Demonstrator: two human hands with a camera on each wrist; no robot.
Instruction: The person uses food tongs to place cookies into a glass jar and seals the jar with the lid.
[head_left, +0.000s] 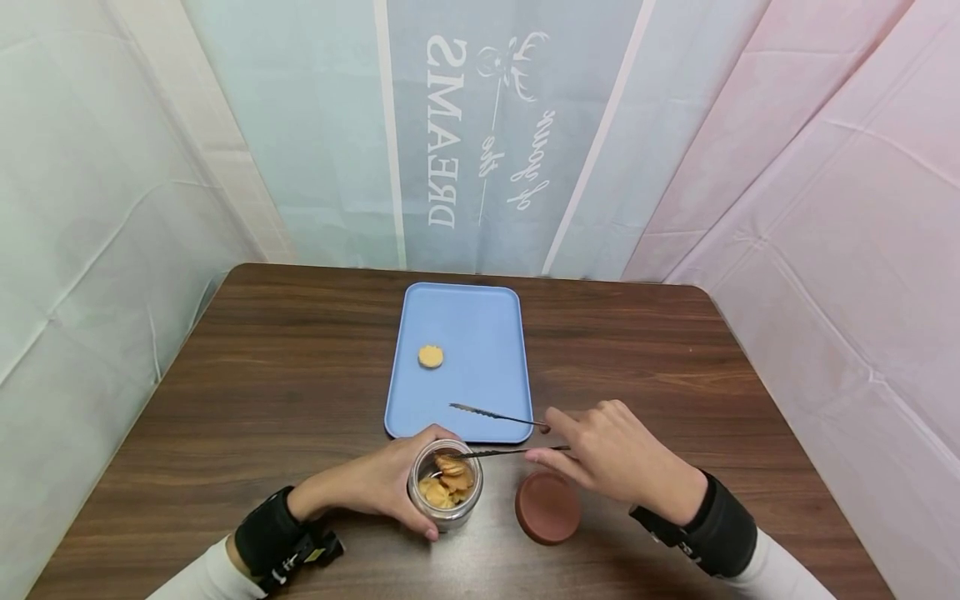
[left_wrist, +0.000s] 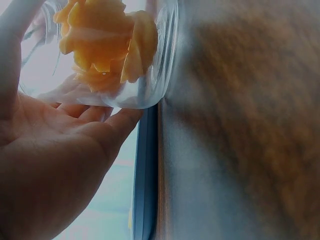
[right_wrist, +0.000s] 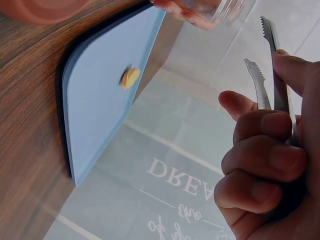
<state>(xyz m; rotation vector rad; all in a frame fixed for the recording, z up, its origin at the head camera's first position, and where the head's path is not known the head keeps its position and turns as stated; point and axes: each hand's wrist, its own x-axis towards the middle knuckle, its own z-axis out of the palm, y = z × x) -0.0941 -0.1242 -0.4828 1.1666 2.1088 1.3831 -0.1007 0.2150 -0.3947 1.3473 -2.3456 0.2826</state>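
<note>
A: Left hand (head_left: 375, 483) is gripping the glass jar (head_left: 446, 486) at the table's six o'clock; right hand (head_left: 611, 454) is pinching spread tongs (head_left: 495, 433) over it.

B: Squeezing unevenly is risking a dropped chip (head_left: 450, 464) short of the tray (head_left: 461, 367) at twelve o'clock.

Backdrop banner (head_left: 480, 125), mirrored print: "DREAMS", script "of your", "the"; rest unreadable.

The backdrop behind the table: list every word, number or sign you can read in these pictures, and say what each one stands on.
"DREAMS": large white capitals on the backdrop banner, mirror-reversed in the head view.
"of your": white script beside it, also reversed.
"the": small script between the two.
A white antlered deer-head sign above the words.
"DREA": the same word, cut off, in the right wrist view.
The tray, jar, lid and tongs carry no readable text.
</note>
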